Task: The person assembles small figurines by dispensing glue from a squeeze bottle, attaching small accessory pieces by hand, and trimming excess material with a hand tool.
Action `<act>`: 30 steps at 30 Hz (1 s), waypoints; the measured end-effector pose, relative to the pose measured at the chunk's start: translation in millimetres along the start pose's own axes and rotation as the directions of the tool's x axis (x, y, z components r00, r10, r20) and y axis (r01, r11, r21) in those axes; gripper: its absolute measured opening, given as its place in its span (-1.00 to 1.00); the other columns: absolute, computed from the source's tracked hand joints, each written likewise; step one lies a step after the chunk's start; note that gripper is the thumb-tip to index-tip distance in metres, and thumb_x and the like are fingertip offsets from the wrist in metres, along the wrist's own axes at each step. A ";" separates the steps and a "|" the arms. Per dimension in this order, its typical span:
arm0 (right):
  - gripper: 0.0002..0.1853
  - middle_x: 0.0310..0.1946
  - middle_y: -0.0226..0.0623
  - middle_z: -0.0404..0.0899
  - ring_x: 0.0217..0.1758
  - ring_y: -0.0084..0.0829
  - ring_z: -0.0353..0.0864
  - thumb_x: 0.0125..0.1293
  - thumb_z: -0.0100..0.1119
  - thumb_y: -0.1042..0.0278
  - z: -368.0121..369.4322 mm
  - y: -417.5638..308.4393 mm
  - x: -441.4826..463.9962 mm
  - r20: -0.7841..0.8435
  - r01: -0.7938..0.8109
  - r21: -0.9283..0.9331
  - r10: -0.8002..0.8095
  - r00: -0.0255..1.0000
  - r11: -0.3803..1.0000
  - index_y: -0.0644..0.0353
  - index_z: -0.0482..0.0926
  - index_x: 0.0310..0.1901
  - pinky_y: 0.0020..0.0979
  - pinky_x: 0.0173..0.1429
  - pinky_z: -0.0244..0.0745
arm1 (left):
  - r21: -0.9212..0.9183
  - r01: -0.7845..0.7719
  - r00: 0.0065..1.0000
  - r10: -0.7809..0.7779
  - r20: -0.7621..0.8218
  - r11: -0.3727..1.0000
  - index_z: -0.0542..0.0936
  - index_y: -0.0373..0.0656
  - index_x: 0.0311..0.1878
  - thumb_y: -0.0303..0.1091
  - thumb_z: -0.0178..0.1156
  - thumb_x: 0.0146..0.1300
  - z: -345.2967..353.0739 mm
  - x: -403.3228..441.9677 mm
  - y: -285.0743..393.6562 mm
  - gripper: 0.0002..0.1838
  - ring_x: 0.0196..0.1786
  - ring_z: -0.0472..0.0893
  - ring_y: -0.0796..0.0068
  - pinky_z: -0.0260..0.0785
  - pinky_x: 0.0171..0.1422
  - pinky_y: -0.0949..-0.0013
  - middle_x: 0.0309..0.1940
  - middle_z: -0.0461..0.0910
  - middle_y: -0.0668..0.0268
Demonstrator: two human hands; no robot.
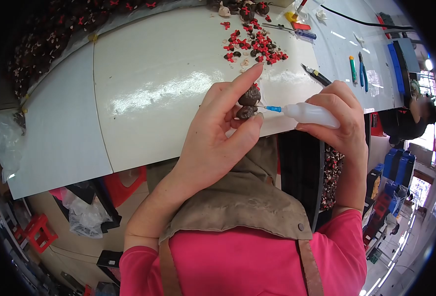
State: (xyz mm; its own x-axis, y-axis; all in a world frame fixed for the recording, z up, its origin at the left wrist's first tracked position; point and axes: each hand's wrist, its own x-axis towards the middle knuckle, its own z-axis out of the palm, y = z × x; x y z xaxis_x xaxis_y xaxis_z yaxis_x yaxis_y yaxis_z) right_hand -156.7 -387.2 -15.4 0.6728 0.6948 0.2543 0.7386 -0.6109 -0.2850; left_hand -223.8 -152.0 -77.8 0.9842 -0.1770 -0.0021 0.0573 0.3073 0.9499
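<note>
My left hand grips a small dark brown figurine between thumb and fingers, its index finger stretched out past it. The figurine has two rounded parts and a bit of red on top. In my right hand is a white squeeze bottle, lying sideways with its blue needle tip pointing left. The thin needle meets the figurine around the gap between its two parts; whether any glue comes out is too small to see. Beyond my left fingers lies a scatter of small brown pieces with red bows.
Larger dark figurines stand at the table's far edge. To the right lie a screwdriver, a cutter knife, a green tube and blue-handled pliers. Many dark figurines fill the upper left. A co-worker is at far right.
</note>
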 end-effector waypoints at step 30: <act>-0.61 -0.01 -0.21 0.62 0.01 -0.48 0.58 0.40 0.22 0.24 36.6 144.7 -6.6 -0.202 -0.388 0.559 0.574 0.793 0.733 0.27 0.43 0.13 -0.47 0.14 0.45 | -0.004 0.049 0.998 -0.049 -0.038 0.999 0.30 -0.25 0.39 -0.49 -0.18 0.30 4.1 -0.3 7.9 -0.45 -0.31 0.35 0.69 0.28 -0.12 0.59 0.06 0.49 0.24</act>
State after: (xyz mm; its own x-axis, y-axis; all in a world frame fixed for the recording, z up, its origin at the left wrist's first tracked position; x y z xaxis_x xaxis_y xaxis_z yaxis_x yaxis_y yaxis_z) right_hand -55.9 -466.3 -92.1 0.9665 0.1233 0.2250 0.2563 -0.5053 -0.8240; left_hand -224.3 -153.3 -69.0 0.9858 -0.1567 -0.0607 0.1063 0.3021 0.9473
